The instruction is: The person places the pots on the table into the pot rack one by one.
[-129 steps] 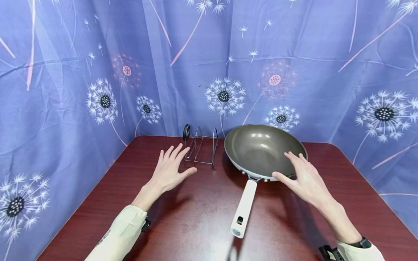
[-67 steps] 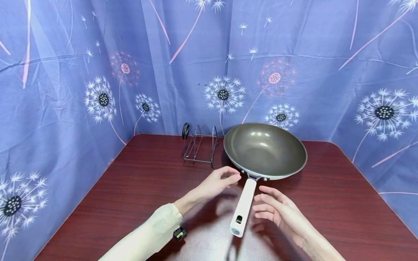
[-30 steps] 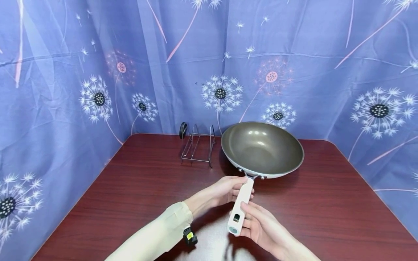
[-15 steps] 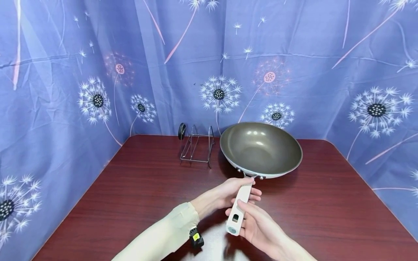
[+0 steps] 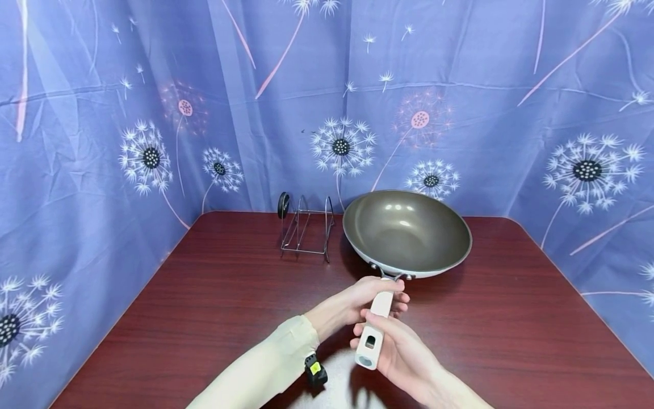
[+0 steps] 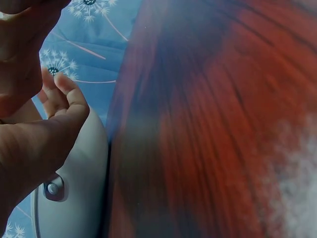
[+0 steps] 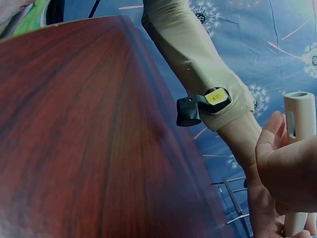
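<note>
A deep frying pan [image 5: 409,233] with a grey-brown inside sits at the back right of the table, its white handle [image 5: 375,326] pointing toward me. My left hand [image 5: 360,296] grips the handle close to the pan, thumb laid across the top and fingers showing on the far side. Lower down, my right hand [image 5: 406,353] holds the handle from the right, thumb on top and fingers wrapped beneath. The hollow handle end [image 7: 300,116] sticks out past that hand in the right wrist view. Fingers partly cover the pan's pale outer wall [image 6: 74,215] in the left wrist view.
Left of the pan stands a small metal wire rack [image 5: 305,250] with a black round piece [image 5: 283,205] at its left end. A blue dandelion-print curtain [image 5: 286,113] hangs around the back and sides of the dark red wooden table [image 5: 214,307].
The left hand has come from beside the rack, and the right hand from the pan's right rim, to the handle. Both now grip it, where earlier they hung apart. The pan looks hardly moved.
</note>
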